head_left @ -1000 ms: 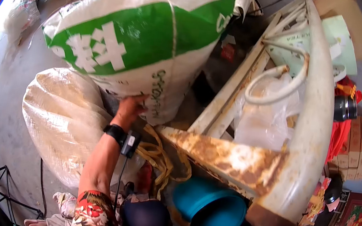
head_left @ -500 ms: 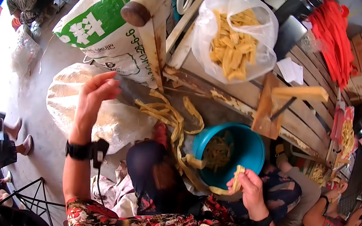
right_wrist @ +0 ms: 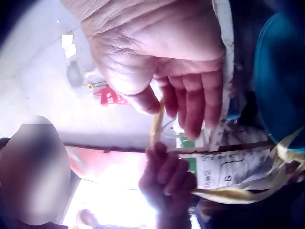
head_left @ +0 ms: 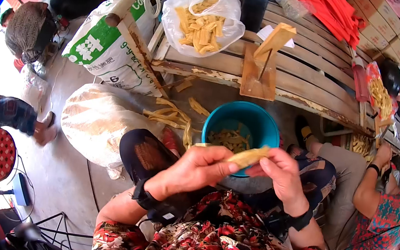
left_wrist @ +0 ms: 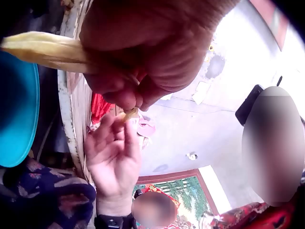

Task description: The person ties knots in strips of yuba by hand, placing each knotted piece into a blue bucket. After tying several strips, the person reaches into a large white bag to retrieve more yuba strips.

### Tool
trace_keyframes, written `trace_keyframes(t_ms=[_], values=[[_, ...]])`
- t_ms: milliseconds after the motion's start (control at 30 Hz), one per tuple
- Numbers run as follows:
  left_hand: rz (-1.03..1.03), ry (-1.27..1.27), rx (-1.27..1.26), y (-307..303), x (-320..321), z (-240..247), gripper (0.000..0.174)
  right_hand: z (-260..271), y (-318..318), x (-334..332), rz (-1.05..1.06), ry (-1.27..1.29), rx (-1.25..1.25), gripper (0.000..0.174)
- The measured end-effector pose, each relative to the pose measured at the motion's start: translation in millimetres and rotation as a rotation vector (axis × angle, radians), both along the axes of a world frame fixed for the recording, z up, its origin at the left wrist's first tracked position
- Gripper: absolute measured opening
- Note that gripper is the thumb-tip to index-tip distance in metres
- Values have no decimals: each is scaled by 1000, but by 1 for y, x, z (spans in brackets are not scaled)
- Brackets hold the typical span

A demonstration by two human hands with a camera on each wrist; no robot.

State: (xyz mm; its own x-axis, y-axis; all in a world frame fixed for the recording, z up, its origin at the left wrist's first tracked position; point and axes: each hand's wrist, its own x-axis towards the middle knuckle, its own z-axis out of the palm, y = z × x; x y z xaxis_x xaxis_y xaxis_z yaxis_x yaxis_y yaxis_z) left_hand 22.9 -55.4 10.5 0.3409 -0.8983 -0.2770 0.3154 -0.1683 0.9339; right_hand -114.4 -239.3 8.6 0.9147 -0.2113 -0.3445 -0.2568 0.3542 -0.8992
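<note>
In the head view both hands meet over the near side of a teal bucket (head_left: 268,121), with a folded pale yellow, leafy-looking strip (head_left: 248,156) between them. My left hand (head_left: 199,168) grips the strip in curled fingers; a long part of it (left_wrist: 45,52) sticks out beyond that hand in the left wrist view. My right hand (head_left: 283,181) pinches the other end between thumb and fingertips. In the right wrist view, a short length of strip (right_wrist: 156,129) spans the two hands. Cut yellow pieces (head_left: 231,140) lie inside the bucket.
Past the bucket stands a slatted bench (head_left: 303,70). On it are a white plastic bag (head_left: 170,25) of yellow pieces and a wooden block with an upright (head_left: 258,84). Long strips (head_left: 168,116) lie left of the bucket, beside sacks (head_left: 94,123). Another person (head_left: 382,215) sits at the right.
My left hand has come from the sacks at the left over to my right hand and now grips the strip too. The view has shifted down towards the lap.
</note>
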Motion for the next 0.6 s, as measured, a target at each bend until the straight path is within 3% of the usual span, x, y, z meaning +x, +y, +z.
trace_keyframes(t_ms=[100,233,333,400,433,467,567,600], values=[[56,-66,149,12,19,3,22,-58,-9,-14,300,284,-75,25],[305,-135,165,23,51,-1,18,-109,12,-17,1068,379,-718,36],[401,-130,158,38,65,-8,19,-142,37,-9,1367,510,-816,38],[459,-134,213,49,69,-10,18,-233,41,-34,1560,215,-824,36],[485,-147,243,54,71,-16,18,-263,45,-44,1644,60,-815,35],[498,-163,260,57,72,-21,17,-262,50,-38,1859,31,-798,34],[467,-181,334,61,76,-38,16,-288,55,-46,1800,4,-631,33],[437,-183,367,63,78,-41,15,-276,50,-43,1520,227,-438,34]])
